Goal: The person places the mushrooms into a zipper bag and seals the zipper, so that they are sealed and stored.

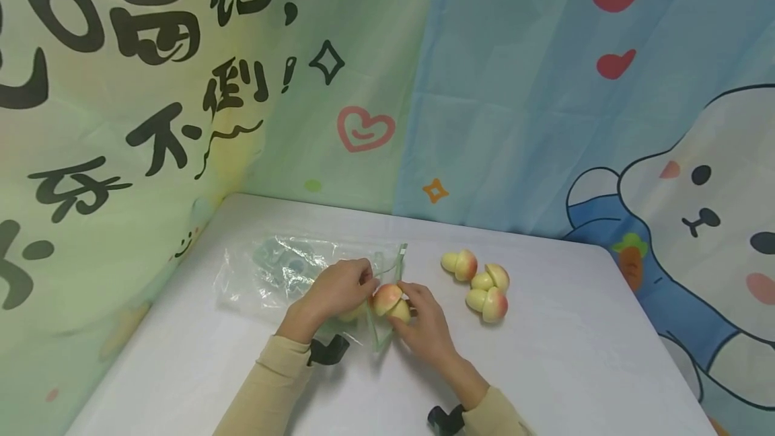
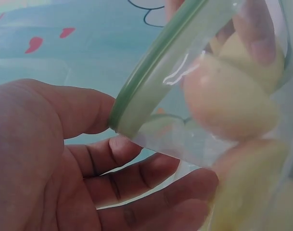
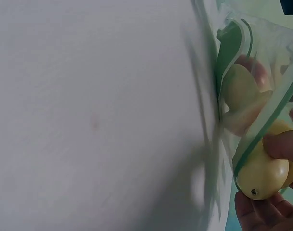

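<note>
A clear zip bag (image 1: 245, 282) with a green-edged mouth lies on the white table. My left hand (image 1: 340, 288) pinches the bag's green zip edge (image 2: 145, 72) between thumb and index finger, its other fingers spread beneath. At the opening, my right hand (image 1: 428, 327) holds a toy mushroom (image 1: 387, 299) with a pinkish-yellow cap and pale stem. In the right wrist view, thumb and fingers grip this mushroom (image 3: 264, 173), partly within the bag mouth. Other mushroom pieces (image 3: 240, 89) show through the plastic inside the bag.
Three more toy mushrooms sit on the table to the right: one behind (image 1: 465, 265), one in the middle (image 1: 498, 277) and one in front (image 1: 495, 305). A printed cloth backdrop (image 1: 514, 120) hangs behind the table (image 1: 575, 355).
</note>
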